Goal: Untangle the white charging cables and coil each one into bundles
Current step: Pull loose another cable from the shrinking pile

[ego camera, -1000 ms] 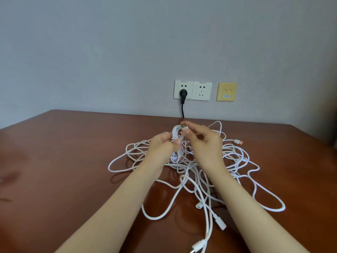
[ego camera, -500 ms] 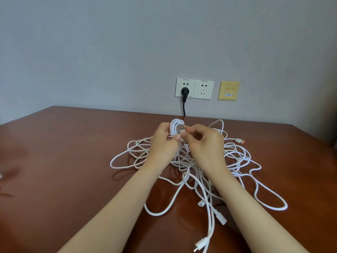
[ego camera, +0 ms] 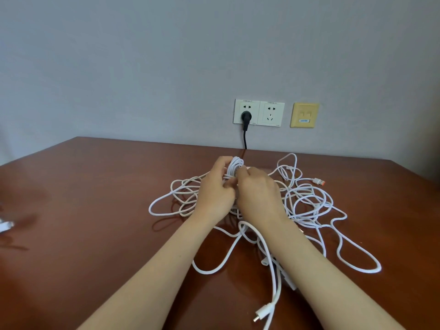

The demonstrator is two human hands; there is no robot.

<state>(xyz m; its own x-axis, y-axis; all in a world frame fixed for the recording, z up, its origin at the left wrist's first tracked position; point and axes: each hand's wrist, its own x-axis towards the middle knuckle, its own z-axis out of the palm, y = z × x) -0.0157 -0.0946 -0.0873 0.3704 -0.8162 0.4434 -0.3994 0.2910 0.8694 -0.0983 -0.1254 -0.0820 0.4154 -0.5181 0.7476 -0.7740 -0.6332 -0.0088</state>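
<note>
Hands together at 12 o'clock on table: left hand grips coil, right hand pinches its wrap. Tangle sprawls beneath, toward 3 o'clock. Likely finishing one bundle; next needs loose end secured.

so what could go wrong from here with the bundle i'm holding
1. The coil is held up by the left hand, with the right hand working at its top. If either grip slips, the loops may spring open.
2. The coil hangs right over the loose tangle on the table. A strand from the pile may run into it, so pulling could snag or drag the rest.
</note>
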